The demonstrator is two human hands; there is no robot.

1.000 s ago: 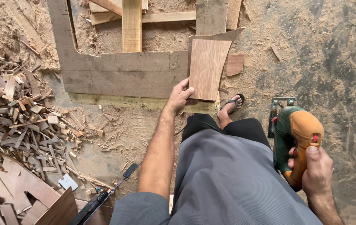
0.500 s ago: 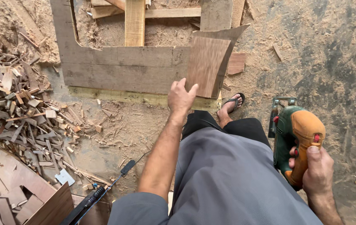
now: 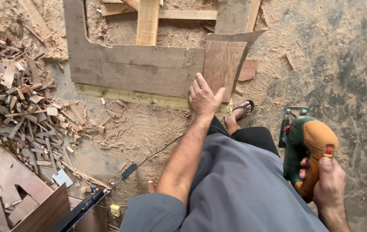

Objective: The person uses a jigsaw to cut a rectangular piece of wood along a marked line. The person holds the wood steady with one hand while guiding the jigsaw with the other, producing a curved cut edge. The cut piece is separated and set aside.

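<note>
Two hands work: left hand (image 3: 203, 98) lies flat, open, on the brown panel (image 3: 222, 66); right hand (image 3: 330, 182) grips the jigsaw (image 3: 307, 148) beside floor scraps (image 3: 15, 103).

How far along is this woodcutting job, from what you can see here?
Much cutting looks done: a scrap pile and sawdust cover the floor, and the big board already has a notch cut out. Right now the left hand rests on a reddish panel lying on that board, while the right hand holds a jigsaw off the wood. That panel shows no fresh cut yet.
</note>
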